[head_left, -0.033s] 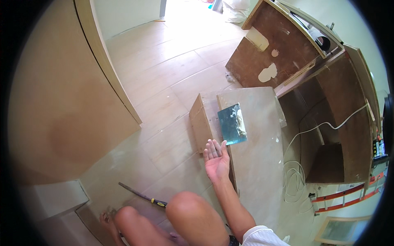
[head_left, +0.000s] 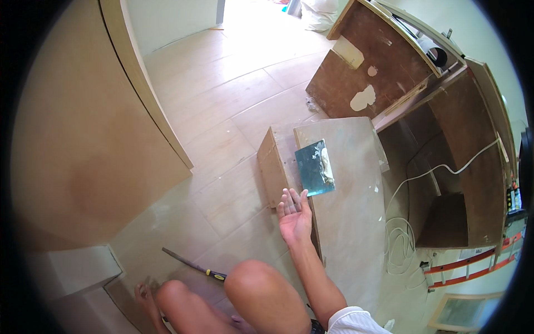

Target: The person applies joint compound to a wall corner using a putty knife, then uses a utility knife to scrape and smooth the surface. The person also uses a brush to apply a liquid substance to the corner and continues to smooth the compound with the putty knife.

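My right hand (head_left: 295, 218) is held palm up with its fingers apart and nothing in it. Its fingertips are just below a blue-green rectangular plate (head_left: 311, 170) that bears a smear of whitish paste. The plate lies on the edge of a low wooden box-like unit (head_left: 350, 195). At the lower left, beyond my knees, my left hand (head_left: 144, 296) is small and partly blurred, close to a brown board (head_left: 125, 300). Its fingers look bent but apart, and I see nothing in them. Between the hands, a long narrow-bladed tool with a black-and-yellow handle (head_left: 214, 274) lies on the floor.
A tall wooden panel (head_left: 83, 145) stands at the left. Brown cabinet pieces (head_left: 378, 67) fill the right side. A white cable (head_left: 400, 239) lies coiled near the unit. Farther right is an orange ladder (head_left: 467, 269). White sacks (head_left: 320, 14) stand at the back.
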`<state>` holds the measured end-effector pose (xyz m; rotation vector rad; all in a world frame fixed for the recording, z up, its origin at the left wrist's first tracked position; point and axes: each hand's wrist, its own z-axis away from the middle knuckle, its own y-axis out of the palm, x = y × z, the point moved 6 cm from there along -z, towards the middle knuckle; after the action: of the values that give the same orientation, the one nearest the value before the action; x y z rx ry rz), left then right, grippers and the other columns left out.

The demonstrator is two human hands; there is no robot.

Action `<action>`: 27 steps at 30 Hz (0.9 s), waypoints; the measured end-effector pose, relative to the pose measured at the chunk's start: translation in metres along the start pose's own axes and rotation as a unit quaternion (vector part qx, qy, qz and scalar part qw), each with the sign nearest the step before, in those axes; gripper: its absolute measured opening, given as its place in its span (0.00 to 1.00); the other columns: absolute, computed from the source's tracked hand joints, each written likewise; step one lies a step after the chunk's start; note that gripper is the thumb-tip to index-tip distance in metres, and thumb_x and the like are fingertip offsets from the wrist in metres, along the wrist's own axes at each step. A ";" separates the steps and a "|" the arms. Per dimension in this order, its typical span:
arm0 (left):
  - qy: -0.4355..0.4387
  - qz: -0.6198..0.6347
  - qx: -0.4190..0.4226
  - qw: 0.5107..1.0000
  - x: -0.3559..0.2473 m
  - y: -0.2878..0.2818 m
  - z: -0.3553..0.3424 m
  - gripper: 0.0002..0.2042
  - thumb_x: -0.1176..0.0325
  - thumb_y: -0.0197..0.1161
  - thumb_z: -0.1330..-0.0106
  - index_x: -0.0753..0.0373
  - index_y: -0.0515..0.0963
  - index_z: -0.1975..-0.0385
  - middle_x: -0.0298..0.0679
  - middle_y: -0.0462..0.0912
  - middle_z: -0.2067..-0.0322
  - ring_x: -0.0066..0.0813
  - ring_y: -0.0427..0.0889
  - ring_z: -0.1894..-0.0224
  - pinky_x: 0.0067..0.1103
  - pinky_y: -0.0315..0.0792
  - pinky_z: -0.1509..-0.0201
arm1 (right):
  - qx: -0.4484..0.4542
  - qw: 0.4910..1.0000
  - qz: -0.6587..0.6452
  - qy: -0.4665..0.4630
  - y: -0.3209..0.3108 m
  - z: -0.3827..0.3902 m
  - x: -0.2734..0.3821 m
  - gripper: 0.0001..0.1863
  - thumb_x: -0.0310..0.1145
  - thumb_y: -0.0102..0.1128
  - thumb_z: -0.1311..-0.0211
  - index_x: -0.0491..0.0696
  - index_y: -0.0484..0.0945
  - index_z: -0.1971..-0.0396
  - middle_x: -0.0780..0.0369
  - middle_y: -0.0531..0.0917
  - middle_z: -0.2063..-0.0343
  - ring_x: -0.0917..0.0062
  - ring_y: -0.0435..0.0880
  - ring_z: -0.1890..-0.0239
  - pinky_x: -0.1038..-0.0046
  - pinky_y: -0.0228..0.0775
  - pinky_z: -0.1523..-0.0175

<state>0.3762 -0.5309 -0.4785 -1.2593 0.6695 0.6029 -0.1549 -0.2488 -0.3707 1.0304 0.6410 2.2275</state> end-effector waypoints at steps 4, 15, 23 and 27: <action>-0.022 0.107 0.109 0.988 -0.092 0.025 -0.031 0.17 0.64 0.60 0.32 0.67 0.74 0.48 0.42 0.79 0.52 0.30 0.77 0.52 0.24 0.71 0.49 | 0.049 0.997 -0.059 -0.003 -0.004 -0.013 -0.008 0.19 0.46 0.61 0.35 0.48 0.74 0.54 0.67 0.81 0.61 0.91 0.77 0.73 0.83 0.73 0.69; 0.141 0.114 0.408 0.895 -0.298 0.140 -0.017 0.14 0.73 0.61 0.34 0.65 0.75 0.49 0.39 0.80 0.54 0.27 0.79 0.50 0.25 0.72 0.44 | 0.084 0.994 0.039 -0.061 0.018 0.020 -0.011 0.12 0.39 0.54 0.29 0.50 0.71 0.72 0.68 0.75 0.81 0.87 0.64 0.88 0.82 0.59 0.79; 0.072 0.314 0.466 0.824 -0.263 0.162 0.008 0.17 0.67 0.59 0.30 0.69 0.71 0.46 0.41 0.78 0.49 0.27 0.79 0.49 0.26 0.77 0.48 | 0.250 0.890 0.346 0.161 0.022 0.088 -0.150 0.16 0.39 0.56 0.30 0.49 0.72 0.78 0.65 0.76 0.85 0.85 0.62 0.91 0.80 0.52 0.82; -0.021 0.402 0.371 0.837 -0.197 0.131 -0.005 0.15 0.65 0.52 0.26 0.66 0.70 0.45 0.37 0.78 0.54 0.23 0.80 0.53 0.27 0.80 0.53 | 0.475 0.622 0.619 0.067 0.041 0.115 -0.174 0.15 0.38 0.65 0.38 0.42 0.80 0.77 0.59 0.78 0.85 0.81 0.71 0.86 0.75 0.61 0.80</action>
<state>0.1474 -0.5178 -0.4180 -0.1862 1.2608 0.9217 0.0151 -0.3772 -0.3661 2.3992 1.6561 3.1159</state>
